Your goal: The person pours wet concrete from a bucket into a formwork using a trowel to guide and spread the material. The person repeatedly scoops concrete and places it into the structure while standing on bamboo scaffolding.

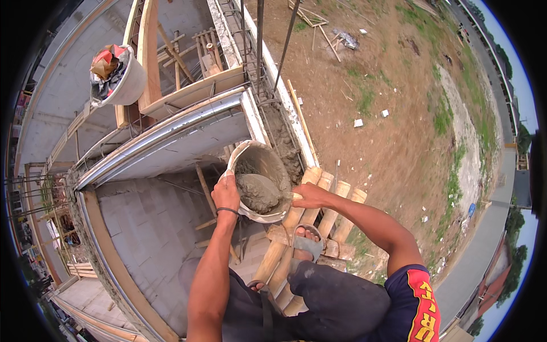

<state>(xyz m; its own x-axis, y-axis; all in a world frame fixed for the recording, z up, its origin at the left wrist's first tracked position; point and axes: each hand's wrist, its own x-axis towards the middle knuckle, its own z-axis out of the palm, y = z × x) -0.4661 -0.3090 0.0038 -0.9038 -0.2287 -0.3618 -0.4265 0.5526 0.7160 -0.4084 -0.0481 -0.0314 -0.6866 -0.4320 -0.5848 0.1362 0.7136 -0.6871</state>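
Note:
A worn bucket (280, 164) with wet grey concrete (269, 203) low inside is tilted with its mouth towards me. My left hand (225, 194) grips its left rim. In my right hand (308, 196) is the light-coloured handle of a trowel (256, 188), whose blade, coated in mortar, lies in the bucket. Just past the bucket, fresh concrete (284, 141) fills part of a narrow formwork channel with steel bars. The bucket hides part of that channel's near end.
Bamboo poles (339, 201) form the platform under my sandalled feet. Upright rebar (260, 42) rises from the channel ahead. A second bucket (128, 81), holding torn bags, stands at upper left beside timber boards (149, 55). Deep drops to a dirt yard (397, 141) and a lower floor lie either side.

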